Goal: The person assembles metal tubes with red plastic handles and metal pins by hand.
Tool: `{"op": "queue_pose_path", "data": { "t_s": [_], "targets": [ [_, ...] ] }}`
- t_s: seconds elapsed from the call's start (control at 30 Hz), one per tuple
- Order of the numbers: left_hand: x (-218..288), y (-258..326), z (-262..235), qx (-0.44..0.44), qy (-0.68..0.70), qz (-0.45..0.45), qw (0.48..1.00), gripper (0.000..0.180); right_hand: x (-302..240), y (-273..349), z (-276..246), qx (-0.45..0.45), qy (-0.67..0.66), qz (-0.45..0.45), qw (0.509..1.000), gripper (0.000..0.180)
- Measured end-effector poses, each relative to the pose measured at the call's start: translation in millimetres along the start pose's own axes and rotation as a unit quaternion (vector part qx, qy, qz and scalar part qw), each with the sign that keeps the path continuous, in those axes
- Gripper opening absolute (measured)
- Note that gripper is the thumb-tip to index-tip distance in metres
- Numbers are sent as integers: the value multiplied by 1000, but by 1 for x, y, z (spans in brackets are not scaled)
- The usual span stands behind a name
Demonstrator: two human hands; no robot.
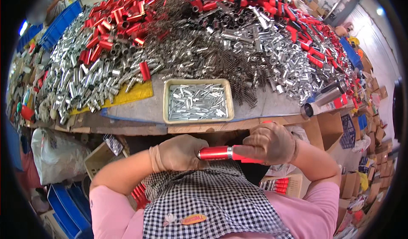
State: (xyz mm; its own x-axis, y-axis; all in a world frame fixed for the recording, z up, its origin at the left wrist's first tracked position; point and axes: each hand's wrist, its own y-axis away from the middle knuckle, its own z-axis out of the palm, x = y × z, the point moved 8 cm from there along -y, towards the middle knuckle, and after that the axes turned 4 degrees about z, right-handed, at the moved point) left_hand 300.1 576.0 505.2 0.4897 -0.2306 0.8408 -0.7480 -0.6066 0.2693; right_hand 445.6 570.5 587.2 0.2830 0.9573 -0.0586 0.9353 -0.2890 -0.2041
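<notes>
Both my hands wear thin brownish gloves and meet in front of my checked apron. Between them lies a shiny red tube with silver bands, held level. The fingers of my left hand are closed about its left end. My right hand is closed round a red part at the tube's right end, and a bit of red also shows above its knuckles. What the gloved fingers cover is hidden. Just beyond my hands, a cream tray with many small silver pins stands at the table's near edge.
Heaped across the table are red tubes, dark springs, silver metal parts and red-black handles. A clear cylinder lies at right. Below the edge are a white sack, blue bins and a cardboard box.
</notes>
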Motion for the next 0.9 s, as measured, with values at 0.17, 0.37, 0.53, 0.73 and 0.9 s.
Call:
{"op": "queue_pose_path", "data": {
  "t_s": [0.17,0.37,0.53,0.73,0.9],
  "targets": [
    [-20,14,66,-257,211,-115,936,30,-47,-1,-1,56,68,-221,971,32],
    [-4,12,18,-4,-72,-9,997,30,-29,-1,16,41,45,-85,995,34],
    [23,22,-41,204,-435,-53,875,14,9,6,49,41,-503,297,811,42],
    [48,12,-49,244,-556,-21,794,15,9,7,34,16,-380,323,867,45],
    [-30,15,61,-260,221,-215,915,34,-33,7,14,90,105,-126,982,28]
  ]
}}
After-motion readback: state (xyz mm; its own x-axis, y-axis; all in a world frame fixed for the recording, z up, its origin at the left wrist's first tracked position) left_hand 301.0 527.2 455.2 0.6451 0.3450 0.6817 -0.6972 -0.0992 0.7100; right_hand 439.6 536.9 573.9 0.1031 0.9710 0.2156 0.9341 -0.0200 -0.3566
